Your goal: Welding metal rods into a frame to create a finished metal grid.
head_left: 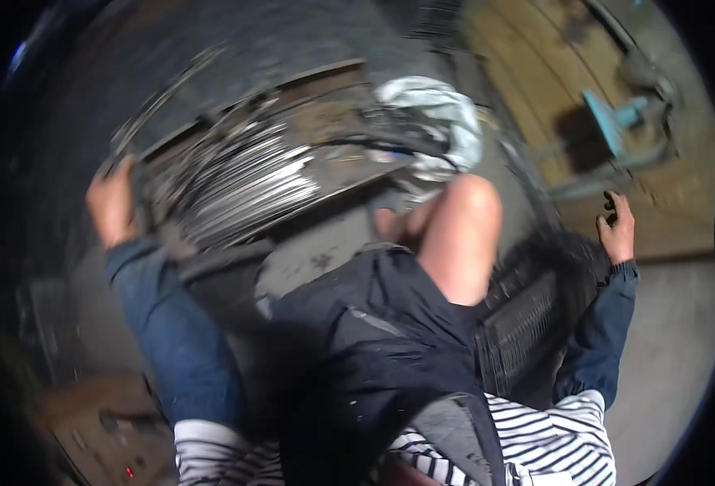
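My left hand (113, 202) is at the left end of a tray-like metal holder. Its fingertips are smeared by motion, and a few thin pale rods or wires (167, 91) run away from them; whether the hand grips these cannot be made out. Many thin, shiny metal rods (252, 182) lie side by side in the metal holder (317, 74). On the right, my right hand (616, 227) is raised near the edge of a wooden surface, fingers apart and slightly bent, with nothing visible in it. Both hands have dark-stained fingertips.
A light blue, flat-plated tool or fixture (608, 121) is on the wooden tabletop (527, 61) at upper right. A whitish plastic bag (454, 113) sits beside the holder. Below the right table is a black ribbed crate (527, 324). A brown board (98, 437) is at lower left.
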Tool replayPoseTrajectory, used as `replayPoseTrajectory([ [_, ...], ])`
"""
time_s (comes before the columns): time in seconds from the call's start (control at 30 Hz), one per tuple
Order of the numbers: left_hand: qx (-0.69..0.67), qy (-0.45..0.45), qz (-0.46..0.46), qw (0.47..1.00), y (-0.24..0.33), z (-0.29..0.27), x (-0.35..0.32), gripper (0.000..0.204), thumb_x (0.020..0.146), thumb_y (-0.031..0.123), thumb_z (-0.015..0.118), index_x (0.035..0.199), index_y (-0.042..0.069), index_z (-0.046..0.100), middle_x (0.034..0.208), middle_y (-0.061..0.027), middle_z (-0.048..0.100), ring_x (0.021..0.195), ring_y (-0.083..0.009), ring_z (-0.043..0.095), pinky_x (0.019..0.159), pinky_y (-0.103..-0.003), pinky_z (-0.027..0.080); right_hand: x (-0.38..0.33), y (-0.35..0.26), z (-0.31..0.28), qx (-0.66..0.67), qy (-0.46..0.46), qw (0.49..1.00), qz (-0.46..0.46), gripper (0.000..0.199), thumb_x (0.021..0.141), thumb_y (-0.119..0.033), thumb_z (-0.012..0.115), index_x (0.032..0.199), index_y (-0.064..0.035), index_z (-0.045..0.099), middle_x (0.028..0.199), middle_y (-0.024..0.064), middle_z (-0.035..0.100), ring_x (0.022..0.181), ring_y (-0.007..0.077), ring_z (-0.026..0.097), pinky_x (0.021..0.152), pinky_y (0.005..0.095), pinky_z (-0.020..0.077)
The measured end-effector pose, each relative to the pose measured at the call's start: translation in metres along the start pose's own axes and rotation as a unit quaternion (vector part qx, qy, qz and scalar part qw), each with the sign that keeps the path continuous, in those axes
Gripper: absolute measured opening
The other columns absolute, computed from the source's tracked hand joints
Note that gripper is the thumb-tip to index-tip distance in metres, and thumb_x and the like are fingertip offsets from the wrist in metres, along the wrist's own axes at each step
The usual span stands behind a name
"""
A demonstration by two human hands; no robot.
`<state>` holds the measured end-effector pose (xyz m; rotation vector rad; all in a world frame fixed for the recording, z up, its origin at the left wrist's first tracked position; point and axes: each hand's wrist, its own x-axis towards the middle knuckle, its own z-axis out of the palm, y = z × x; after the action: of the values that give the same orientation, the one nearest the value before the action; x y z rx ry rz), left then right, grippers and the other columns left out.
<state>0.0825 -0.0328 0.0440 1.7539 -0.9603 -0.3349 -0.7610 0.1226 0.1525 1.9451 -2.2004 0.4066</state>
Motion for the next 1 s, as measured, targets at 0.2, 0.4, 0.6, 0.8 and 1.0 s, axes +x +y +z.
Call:
replayPoseTrajectory([
  [0.2,0.258,0.042,-0.047,0.964,-0.010,-0.018,-0.012,0.068,0.073,0.040,0.079,0.113,-0.014,0.066,0.113,-0.0351,0.066,0.113,-0.0423,0.065,0.097,-0.044,0.050,0.092,-0.379,0.136,0.241,-0.184,0.853,-0.425,0.042,0.079,0.001,0.068,0.121,-0.0024,0.065,0.110,0.0212,0.066,0.104,0.0393,0.064,0.089,0.0427,0.0527],
  [0.4,0.117,-0.064,-0.092,0.987,-0.037,0.013,0.005,0.052,0.082,0.033,0.075,0.099,-0.016,0.068,0.101,-0.0366,0.068,0.099,-0.0422,0.070,0.085,-0.046,0.051,0.109,-0.534,0.271,0.222,-0.214,0.771,-0.557,0.026,0.086,-0.019,0.068,0.106,-0.0027,0.070,0.093,0.0209,0.067,0.093,0.0403,0.065,0.084,0.0482,0.0531],
  [0.6,0.182,-0.065,-0.079,0.978,-0.021,0.006,-0.002,0.046,0.086,0.028,0.071,0.101,-0.015,0.068,0.100,-0.0364,0.067,0.101,-0.0440,0.069,0.088,-0.046,0.051,0.101,-0.555,0.271,0.187,-0.248,0.740,-0.597,0.033,0.073,-0.010,0.068,0.105,-0.0026,0.071,0.094,0.0196,0.068,0.089,0.0394,0.067,0.078,0.0460,0.0552],
  [0.8,0.180,-0.073,-0.083,0.977,-0.015,0.010,-0.004,0.049,0.086,0.030,0.071,0.101,-0.016,0.067,0.100,-0.0371,0.067,0.101,-0.0441,0.068,0.086,-0.046,0.050,0.109,-0.547,0.265,0.225,-0.221,0.740,-0.594,0.023,0.069,-0.008,0.069,0.091,-0.0026,0.074,0.085,0.0187,0.067,0.088,0.0388,0.066,0.077,0.0453,0.0552],
  [1.0,0.171,-0.068,-0.068,0.981,-0.014,0.010,-0.005,0.047,0.085,0.027,0.070,0.100,-0.017,0.066,0.098,-0.0369,0.067,0.098,-0.0438,0.069,0.085,-0.047,0.050,0.121,-0.539,0.276,0.094,-0.224,0.753,-0.611,0.015,0.063,-0.008,0.064,0.075,-0.0035,0.072,0.080,0.0214,0.068,0.082,0.0412,0.068,0.075,0.0493,0.0562],
])
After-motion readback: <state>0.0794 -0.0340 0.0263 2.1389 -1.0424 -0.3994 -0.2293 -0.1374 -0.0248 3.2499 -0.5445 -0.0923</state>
